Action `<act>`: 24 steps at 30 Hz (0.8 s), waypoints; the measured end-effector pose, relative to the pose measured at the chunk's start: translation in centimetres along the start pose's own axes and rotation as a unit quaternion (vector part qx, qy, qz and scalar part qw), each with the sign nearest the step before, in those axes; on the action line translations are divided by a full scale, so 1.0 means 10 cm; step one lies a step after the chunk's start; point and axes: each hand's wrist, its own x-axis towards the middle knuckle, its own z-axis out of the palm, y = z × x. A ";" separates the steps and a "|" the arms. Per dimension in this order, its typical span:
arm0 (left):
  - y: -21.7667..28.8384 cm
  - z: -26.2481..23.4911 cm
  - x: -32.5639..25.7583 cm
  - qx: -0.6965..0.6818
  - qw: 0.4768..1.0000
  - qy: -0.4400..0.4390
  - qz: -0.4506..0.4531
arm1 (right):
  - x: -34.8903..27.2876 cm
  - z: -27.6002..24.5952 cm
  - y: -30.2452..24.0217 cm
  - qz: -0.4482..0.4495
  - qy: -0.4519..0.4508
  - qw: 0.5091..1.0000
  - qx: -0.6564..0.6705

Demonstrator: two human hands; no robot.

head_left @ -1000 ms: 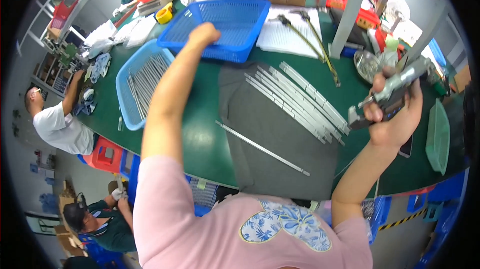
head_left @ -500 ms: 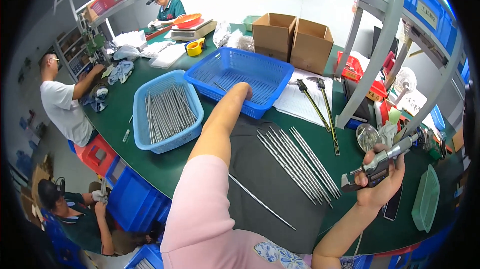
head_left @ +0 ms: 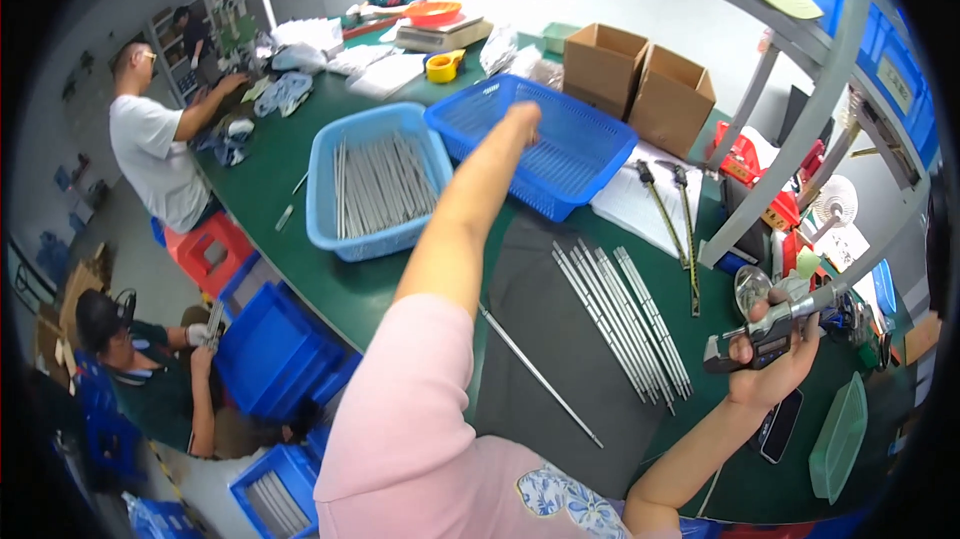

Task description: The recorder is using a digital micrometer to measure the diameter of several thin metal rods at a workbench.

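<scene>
My left hand reaches over the dark blue basket; its fingers are hidden behind the wrist, so I cannot tell what they hold. In my right hand is a digital micrometer, its frame pointing left above the table. Several thin metal rods lie side by side on a black mat. A single metal rod rests apart from them, below my left arm. Left of the dark blue basket, a light blue basket holds many more rods.
Two calipers lie on paper sheets before two cardboard boxes. A grey shelf post rises at right. A phone and green tray lie near my right arm. Several people work at left and behind.
The whole view has shifted, moving the table's things rightward. My left hand has moved farther over the dark blue basket; the rod seen in it earlier no longer shows. My right hand still holds the micrometer.
</scene>
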 end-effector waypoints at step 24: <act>-2.34 -1.11 -2.39 0.444 0.400 0.207 0.775 | -0.07 -0.13 -0.12 -0.067 -0.130 0.989 0.034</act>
